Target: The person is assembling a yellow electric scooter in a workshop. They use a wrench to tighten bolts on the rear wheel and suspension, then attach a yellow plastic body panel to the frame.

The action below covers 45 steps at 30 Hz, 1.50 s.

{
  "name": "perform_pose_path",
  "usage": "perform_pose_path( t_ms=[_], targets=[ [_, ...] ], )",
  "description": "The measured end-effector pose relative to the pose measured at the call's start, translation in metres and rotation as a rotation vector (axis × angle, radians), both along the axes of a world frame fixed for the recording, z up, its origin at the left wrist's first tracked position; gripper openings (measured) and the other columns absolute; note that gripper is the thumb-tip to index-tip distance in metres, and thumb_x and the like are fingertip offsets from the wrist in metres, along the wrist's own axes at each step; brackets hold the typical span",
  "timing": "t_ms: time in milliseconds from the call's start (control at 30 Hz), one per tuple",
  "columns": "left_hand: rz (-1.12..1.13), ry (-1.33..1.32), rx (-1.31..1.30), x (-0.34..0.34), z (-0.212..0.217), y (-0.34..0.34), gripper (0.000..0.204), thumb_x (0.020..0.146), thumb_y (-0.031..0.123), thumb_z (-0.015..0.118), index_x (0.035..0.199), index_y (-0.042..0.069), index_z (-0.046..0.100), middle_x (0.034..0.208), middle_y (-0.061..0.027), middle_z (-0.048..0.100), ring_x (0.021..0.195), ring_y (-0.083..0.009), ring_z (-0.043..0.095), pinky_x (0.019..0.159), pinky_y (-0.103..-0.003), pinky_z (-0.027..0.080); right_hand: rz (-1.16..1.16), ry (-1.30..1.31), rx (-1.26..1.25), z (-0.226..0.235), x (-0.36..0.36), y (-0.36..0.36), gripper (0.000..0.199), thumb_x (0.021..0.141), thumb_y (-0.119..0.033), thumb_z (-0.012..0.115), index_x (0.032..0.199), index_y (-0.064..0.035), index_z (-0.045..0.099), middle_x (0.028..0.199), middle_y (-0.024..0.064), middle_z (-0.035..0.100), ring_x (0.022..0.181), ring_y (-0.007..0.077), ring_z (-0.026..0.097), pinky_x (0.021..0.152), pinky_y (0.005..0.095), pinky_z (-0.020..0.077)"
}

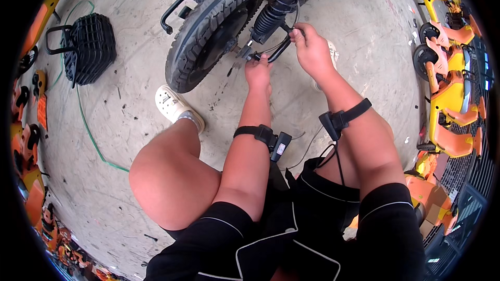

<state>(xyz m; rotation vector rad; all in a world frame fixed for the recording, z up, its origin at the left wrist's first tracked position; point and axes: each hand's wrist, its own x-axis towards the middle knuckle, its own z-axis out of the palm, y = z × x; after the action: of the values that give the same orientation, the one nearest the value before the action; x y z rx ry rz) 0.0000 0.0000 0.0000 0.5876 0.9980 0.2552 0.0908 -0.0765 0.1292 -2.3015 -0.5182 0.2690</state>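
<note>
A scooter-like vehicle stands in front of me, its knobbly black tyre [182, 52] leaning at centre. Beside the wheel are a black coil-spring shock absorber [266, 21] and a curved black tube [282, 51]. My left hand [258, 75] is closed at the lower end of that tube, close to the metal axle end [247, 51]. What its fingers grip is hidden. My right hand [314, 52] is higher and further right, with thumb and fingertips pinched on a thin dark cable [298, 13] that runs down past the shock absorber.
A black plastic basket [94, 47] lies on the concrete floor at left, with a green hose [86, 119] trailing past it. Rows of orange and yellow vehicles line the left side and right side [450, 91]. My white shoe [174, 105] is below the tyre.
</note>
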Motion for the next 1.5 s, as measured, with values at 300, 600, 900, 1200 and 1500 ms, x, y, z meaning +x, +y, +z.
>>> perform_pose_path(
  t_ms=[300,600,900,1200,1500],
  targets=[
    [0.009,-0.005,0.002,-0.001,-0.005,-0.003,0.015,0.097,0.01,0.061,0.105,-0.001,0.055,0.1,-0.0069,0.064,0.09,-0.0147,0.061,0.084,-0.032,0.053,0.208,-0.421,-0.199,-0.01,-0.015,0.0,0.02,0.099,-0.017,0.053,0.112,-0.0034,0.058,0.089,0.0213,0.068,0.081,0.0387,0.067,0.073,0.0439,0.0541],
    [0.016,0.011,0.006,0.001,-0.003,-0.001,0.016,0.097,0.009,0.06,0.106,-0.003,0.055,0.102,-0.0084,0.063,0.092,-0.0154,0.061,0.084,-0.032,0.054,0.148,-0.259,-0.143,0.005,-0.003,0.008,0.018,0.098,-0.018,0.055,0.11,-0.004,0.059,0.088,0.0192,0.069,0.082,0.0377,0.068,0.074,0.0426,0.0537],
    [-0.053,0.035,0.057,-0.001,-0.001,0.004,0.017,0.096,0.008,0.059,0.108,-0.003,0.053,0.103,-0.0096,0.062,0.093,-0.0172,0.062,0.083,-0.034,0.056,-0.08,-0.011,0.074,-0.003,0.024,0.013,0.019,0.099,-0.016,0.053,0.106,-0.0005,0.059,0.083,0.0151,0.071,0.075,0.0253,0.07,0.07,0.0358,0.0542],
    [-0.062,0.039,0.019,0.0,0.006,0.006,0.02,0.096,0.006,0.06,0.111,-0.002,0.051,0.107,-0.0106,0.063,0.096,-0.0186,0.064,0.081,-0.033,0.056,-0.249,0.373,0.038,0.012,0.093,0.003,0.026,0.1,-0.019,0.051,0.114,0.0031,0.053,0.075,0.0109,0.066,0.059,0.0171,0.062,0.057,0.0296,0.0496],
    [-0.094,0.036,-0.012,-0.001,0.003,0.015,0.022,0.095,0.005,0.06,0.115,-0.002,0.053,0.109,-0.0105,0.063,0.098,-0.0199,0.065,0.082,-0.034,0.056,-0.295,0.637,0.09,-0.023,0.144,-0.002,0.028,0.101,-0.016,0.044,0.119,0.0039,0.05,0.08,0.0131,0.065,0.066,0.0215,0.062,0.06,0.0332,0.0511]
  ],
)
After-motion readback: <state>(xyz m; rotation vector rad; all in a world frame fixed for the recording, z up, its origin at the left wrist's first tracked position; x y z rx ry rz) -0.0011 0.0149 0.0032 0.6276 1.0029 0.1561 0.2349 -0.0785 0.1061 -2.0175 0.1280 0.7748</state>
